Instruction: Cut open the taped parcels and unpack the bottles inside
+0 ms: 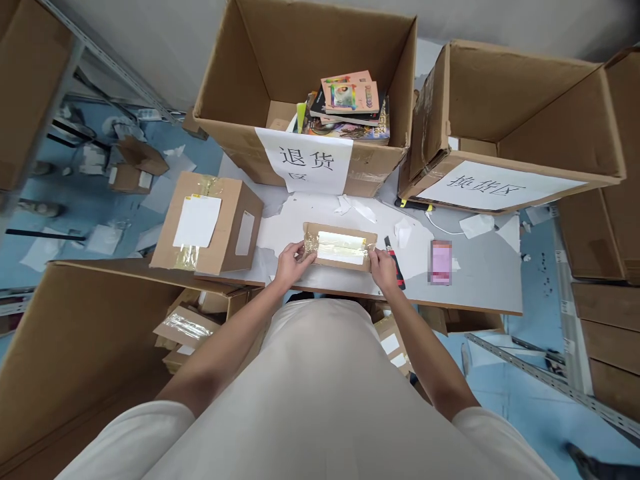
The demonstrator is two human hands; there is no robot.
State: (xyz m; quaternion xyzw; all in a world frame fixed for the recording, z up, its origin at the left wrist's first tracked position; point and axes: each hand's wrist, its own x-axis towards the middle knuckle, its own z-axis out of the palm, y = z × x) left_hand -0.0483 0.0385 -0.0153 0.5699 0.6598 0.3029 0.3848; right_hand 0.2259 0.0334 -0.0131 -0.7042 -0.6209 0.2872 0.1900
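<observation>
A small flat cardboard box [313, 252], taped at both ends and with a white label on its top, lies between my hands over the table's front part. My left hand [293, 264] grips its left end, thumb on top. At the opposite end, my right hand [383, 269] holds the right edge. Just beside my right hand lies a red and black utility knife [399, 272], partly covered by the hand. A larger taped cardboard box [227, 230] with a white label stands left of my left hand.
At the back stand a large open carton [370, 172] holding several books [350, 100] and another open carton [525, 170], both with paper signs. A pink-screened phone [441, 263], a yellow-black cutter [414, 205] and paper scraps lie on the table [490, 280]. Small boxes [187, 327] fill a carton lower left.
</observation>
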